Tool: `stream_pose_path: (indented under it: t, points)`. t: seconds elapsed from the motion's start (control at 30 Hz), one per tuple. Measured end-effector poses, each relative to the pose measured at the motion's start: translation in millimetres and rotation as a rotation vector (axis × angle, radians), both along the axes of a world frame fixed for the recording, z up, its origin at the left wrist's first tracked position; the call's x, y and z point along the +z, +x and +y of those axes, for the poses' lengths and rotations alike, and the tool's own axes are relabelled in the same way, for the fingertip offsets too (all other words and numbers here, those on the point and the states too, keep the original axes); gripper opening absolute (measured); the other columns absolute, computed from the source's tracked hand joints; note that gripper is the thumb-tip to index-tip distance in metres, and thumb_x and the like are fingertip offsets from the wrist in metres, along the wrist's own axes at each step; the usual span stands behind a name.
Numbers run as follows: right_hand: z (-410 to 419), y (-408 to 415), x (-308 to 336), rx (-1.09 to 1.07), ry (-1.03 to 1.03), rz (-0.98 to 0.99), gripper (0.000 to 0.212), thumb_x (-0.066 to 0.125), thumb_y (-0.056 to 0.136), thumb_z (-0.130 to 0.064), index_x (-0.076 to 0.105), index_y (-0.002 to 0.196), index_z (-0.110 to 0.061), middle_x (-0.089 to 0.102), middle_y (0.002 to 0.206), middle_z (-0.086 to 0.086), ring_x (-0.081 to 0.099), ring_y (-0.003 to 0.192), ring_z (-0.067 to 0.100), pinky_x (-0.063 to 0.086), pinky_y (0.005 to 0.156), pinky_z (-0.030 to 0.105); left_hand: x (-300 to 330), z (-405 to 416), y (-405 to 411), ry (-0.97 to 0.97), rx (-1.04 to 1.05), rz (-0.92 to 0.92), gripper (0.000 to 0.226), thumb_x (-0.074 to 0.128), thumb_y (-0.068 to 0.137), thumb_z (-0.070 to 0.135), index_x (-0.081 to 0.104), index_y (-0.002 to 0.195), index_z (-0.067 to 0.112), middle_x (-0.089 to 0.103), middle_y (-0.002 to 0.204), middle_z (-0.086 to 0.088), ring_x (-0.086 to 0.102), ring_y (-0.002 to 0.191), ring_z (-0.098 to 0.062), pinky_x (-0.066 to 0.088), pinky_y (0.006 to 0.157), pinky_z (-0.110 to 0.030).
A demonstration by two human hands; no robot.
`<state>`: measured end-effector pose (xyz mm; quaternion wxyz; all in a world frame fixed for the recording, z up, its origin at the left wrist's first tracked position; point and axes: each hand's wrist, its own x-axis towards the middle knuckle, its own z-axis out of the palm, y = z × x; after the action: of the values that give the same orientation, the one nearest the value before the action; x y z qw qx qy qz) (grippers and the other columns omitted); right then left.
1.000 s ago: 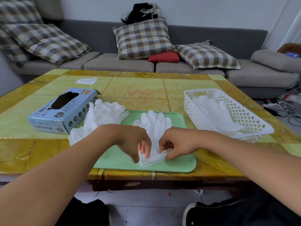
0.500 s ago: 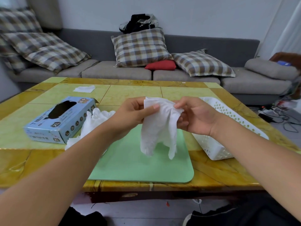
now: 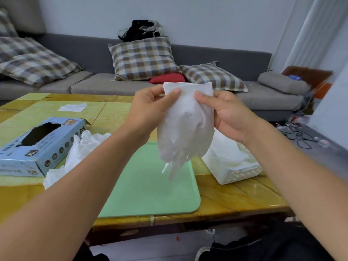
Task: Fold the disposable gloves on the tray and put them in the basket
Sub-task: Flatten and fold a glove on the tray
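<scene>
Centre of frame: left hand and right hand each pinch a top corner of a white disposable glove, thumbs in front. Glove hangs in the air, finger ends down, above the green tray. White basket at right holds more gloves. Loose glove pile lies beside blue box, left.
</scene>
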<state>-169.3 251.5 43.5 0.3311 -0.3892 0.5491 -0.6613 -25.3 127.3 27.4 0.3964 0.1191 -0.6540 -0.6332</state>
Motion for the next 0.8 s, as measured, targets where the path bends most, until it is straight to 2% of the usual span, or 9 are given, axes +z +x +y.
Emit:
stream_pose_path:
  t: [0.1,0.17,0.23,0.33,0.43,0.57,0.67,0.77,0.8]
  points:
    - [23,-16,19,-0.068,-0.036,0.071,0.032,0.067,0.095,-0.018,0.069,0.121,0.001,0.074,0.115,0.017,0.072,0.105,0.03,0.058,0.091,0.041,12,17,-14,0.02,-0.101,0.009,0.028,0.072,0.091,0.024,0.073,0.112,0.006,0.077,0.102,-0.01,0.075,0.092,-0.024,0.058,0.074,-0.032]
    - [40,-27,27,-0.108,-0.041,0.119,0.031,0.069,0.093,-0.018,0.07,0.117,0.001,0.075,0.111,0.017,0.073,0.102,0.03,0.059,0.089,0.041,17,30,-24,0.033,-0.17,0.01,0.031,0.073,0.089,0.02,0.071,0.116,0.004,0.077,0.105,-0.012,0.075,0.093,-0.024,0.058,0.072,-0.03]
    - [53,-35,31,-0.128,-0.037,0.137,0.034,0.072,0.086,-0.018,0.071,0.114,0.001,0.076,0.107,0.016,0.074,0.097,0.028,0.061,0.082,0.037,20,40,-32,0.055,-0.204,0.022,0.027,0.071,0.09,0.012,0.07,0.115,0.003,0.076,0.106,-0.013,0.075,0.094,-0.025,0.06,0.075,-0.031]
    - [74,-52,37,-0.167,-0.026,0.131,0.042,0.075,0.082,-0.015,0.069,0.119,0.005,0.074,0.113,0.021,0.073,0.102,0.031,0.062,0.084,0.039,24,58,-54,0.105,-0.225,0.017,0.021,0.07,0.091,0.008,0.071,0.11,0.001,0.077,0.102,-0.014,0.075,0.09,-0.026,0.063,0.078,-0.035]
    - [82,-74,39,-0.175,0.031,0.119,0.043,0.078,0.077,-0.015,0.072,0.116,0.001,0.075,0.112,0.019,0.073,0.103,0.031,0.062,0.082,0.038,24,62,-78,0.115,-0.22,-0.09,0.02,0.073,0.089,0.012,0.074,0.106,0.002,0.078,0.098,-0.01,0.076,0.088,-0.023,0.063,0.079,-0.035]
    - [70,-105,29,-0.235,0.092,0.108,0.031,0.074,0.088,-0.01,0.072,0.117,0.0,0.075,0.112,0.018,0.072,0.106,0.033,0.061,0.089,0.042,23,46,-113,0.091,-0.201,-0.264,0.023,0.077,0.087,0.017,0.075,0.105,0.003,0.079,0.097,-0.005,0.076,0.093,-0.022,0.061,0.07,-0.025]
    - [54,-123,26,-0.284,-0.027,0.114,0.023,0.073,0.091,-0.01,0.073,0.112,-0.001,0.075,0.111,0.018,0.072,0.106,0.033,0.058,0.095,0.044,32,30,-134,0.033,-0.168,-0.243,0.008,0.077,0.087,0.016,0.073,0.09,0.01,0.079,0.097,-0.006,0.076,0.088,-0.019,0.061,0.074,-0.027]
    - [40,-137,29,-0.342,-0.182,0.253,0.012,0.074,0.09,-0.012,0.076,0.101,-0.009,0.077,0.103,0.012,0.074,0.095,0.026,0.061,0.084,0.039,45,12,-146,-0.052,-0.154,-0.14,0.007,0.077,0.087,0.019,0.073,0.086,0.014,0.078,0.1,-0.007,0.075,0.093,-0.022,0.062,0.083,-0.036]
    - [37,-142,27,-0.333,-0.225,0.264,0.011,0.074,0.09,-0.012,0.076,0.101,-0.011,0.077,0.103,0.011,0.073,0.095,0.027,0.06,0.084,0.041,46,7,-150,-0.083,-0.15,-0.119,0.007,0.077,0.087,0.02,0.074,0.087,0.014,0.078,0.101,-0.008,0.075,0.094,-0.023,0.061,0.083,-0.038]
